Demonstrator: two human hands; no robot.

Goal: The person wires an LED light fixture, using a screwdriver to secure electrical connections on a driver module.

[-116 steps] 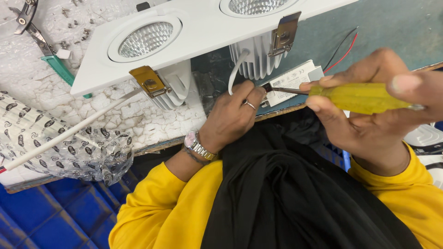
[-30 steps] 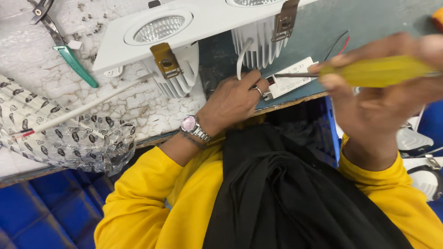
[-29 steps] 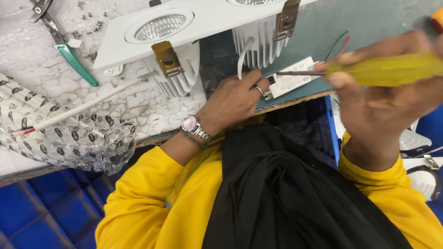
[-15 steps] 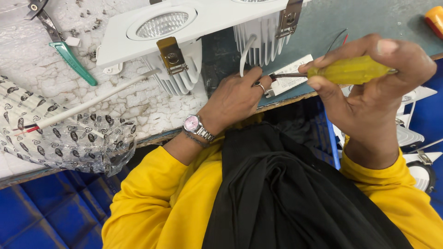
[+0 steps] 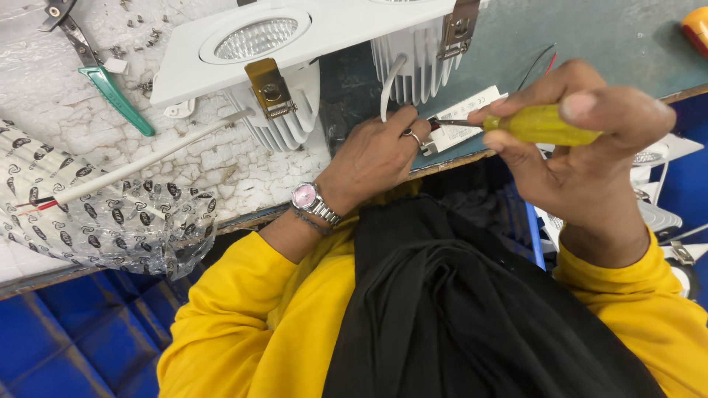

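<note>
A right hand (image 5: 590,158) has its fingers clenched around a screwdriver (image 5: 516,124) with a translucent yellow handle. The tool lies nearly level, its long axis running along the near edge of the table (image 5: 612,37), with the thin dark metal shaft pointing toward the left hand (image 5: 372,155). The tip meets a small flat white box (image 5: 463,118), a lamp driver, lying at that near edge. The left hand, wearing a ring and a pink-faced wristwatch (image 5: 308,199), rests on the table edge with its fingers pinched at the end of the box right where the screwdriver tip arrives; what they pinch is too small to tell. Just behind the hands sits a white twin downlight fitting (image 5: 324,26) with ribbed heat sinks and metal spring clips; a white cable curves from it down toward the left hand. Toward the far left corner lie green-handled pliers (image 5: 110,88), and patterned clear plastic wrap (image 5: 103,214) hangs over the near left edge.
</note>
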